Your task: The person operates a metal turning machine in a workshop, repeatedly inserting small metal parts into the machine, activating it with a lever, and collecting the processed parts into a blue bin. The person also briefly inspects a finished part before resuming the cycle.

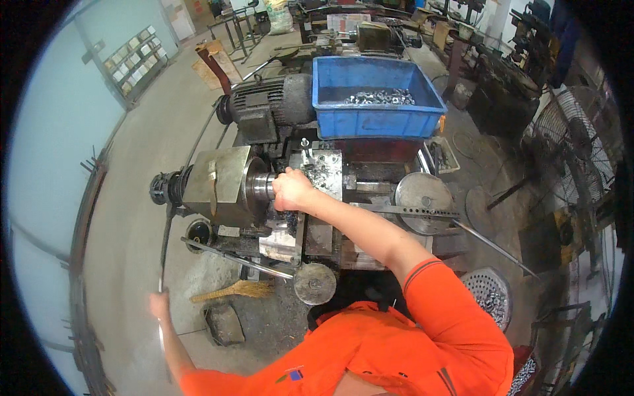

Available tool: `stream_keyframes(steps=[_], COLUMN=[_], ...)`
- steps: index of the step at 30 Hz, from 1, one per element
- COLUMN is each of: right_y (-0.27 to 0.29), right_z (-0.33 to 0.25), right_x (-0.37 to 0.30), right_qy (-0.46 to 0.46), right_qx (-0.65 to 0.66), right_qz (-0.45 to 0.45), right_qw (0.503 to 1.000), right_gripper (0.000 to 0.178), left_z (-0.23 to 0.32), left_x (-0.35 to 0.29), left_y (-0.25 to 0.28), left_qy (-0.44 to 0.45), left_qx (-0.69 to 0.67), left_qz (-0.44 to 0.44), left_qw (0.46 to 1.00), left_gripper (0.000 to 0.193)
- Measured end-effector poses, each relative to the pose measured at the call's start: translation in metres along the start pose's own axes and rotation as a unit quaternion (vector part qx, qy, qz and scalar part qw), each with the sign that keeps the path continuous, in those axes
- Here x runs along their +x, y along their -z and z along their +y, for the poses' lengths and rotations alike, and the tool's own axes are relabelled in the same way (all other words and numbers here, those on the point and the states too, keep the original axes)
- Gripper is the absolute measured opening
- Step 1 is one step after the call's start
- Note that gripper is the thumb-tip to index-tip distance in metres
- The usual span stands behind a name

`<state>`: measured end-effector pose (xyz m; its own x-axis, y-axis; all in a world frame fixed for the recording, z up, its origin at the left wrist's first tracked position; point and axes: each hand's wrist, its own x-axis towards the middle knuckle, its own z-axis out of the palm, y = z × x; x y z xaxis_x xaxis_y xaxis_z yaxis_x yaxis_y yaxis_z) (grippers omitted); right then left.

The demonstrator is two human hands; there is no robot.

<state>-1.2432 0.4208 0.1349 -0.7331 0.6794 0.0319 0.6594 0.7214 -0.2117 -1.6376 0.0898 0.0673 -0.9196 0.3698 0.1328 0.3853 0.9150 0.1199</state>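
Note:
My left hand [158,305], a little blurred, is wrapped round a long metal rod [164,254] at the lower left. That rod runs from the left end of the lathe headstock [214,185] down past my fist. Across the middle, my right arm reaches to the spindle [263,186], where my right hand [292,189] is closed against its front end. Whatever those fingers grip is hidden by the hand. Just behind the hand is a metal tool slide [325,170] strewn with shavings, with an upright bolt [305,146] on it.
A blue bin [380,124] of small metal parts stands behind the slide, beside a motor [274,99]. Lever bars with round discs [314,284] jut out in front. A hand broom [238,290] lies on the floor. At right are a perforated basket [489,280] of parts and a fan [571,138].

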Motion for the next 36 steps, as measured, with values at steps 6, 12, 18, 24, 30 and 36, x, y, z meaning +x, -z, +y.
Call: stream_keyframes(steps=[6, 12, 18, 24, 30, 36], right_y=[-0.014, 0.017, 0.097, 0.114, 0.075, 0.015], right_z=[0.004, 0.005, 0.087, 0.157, 0.155, 0.21], right_x=[0.006, -0.011, -0.038, -0.063, -0.195, -0.45], right_qy=[0.013, -0.047, -0.187, -0.096, -0.043, -0.451], right_qx=[0.039, -0.001, 0.0, -0.075, 0.104, 0.126], right_qz=[0.018, 0.009, 0.115, 0.387, 0.339, 0.256], right_qw=[0.999, 0.999, 0.976, 0.914, 0.934, 0.846], right_gripper=[0.024, 0.026, 0.026, 0.048, 0.046, 0.036], left_z=[0.037, 0.025, 0.026, 0.052, 0.049, -0.002], left_x=[-0.107, -0.088, -0.059, -0.049, -0.063, 0.009], left_y=[-0.008, -0.01, -0.016, -0.018, -0.009, -0.07], left_qy=[-0.022, -0.104, -0.111, -0.106, -0.099, -0.109], left_qx=[-0.042, -0.166, -0.39, -0.489, -0.456, -0.515], left_qz=[0.036, -0.131, -0.286, -0.318, -0.27, -0.384], left_qw=[0.998, 0.972, 0.868, 0.805, 0.842, 0.759], left_gripper=[0.034, 0.029, 0.025, 0.031, 0.042, 0.048])
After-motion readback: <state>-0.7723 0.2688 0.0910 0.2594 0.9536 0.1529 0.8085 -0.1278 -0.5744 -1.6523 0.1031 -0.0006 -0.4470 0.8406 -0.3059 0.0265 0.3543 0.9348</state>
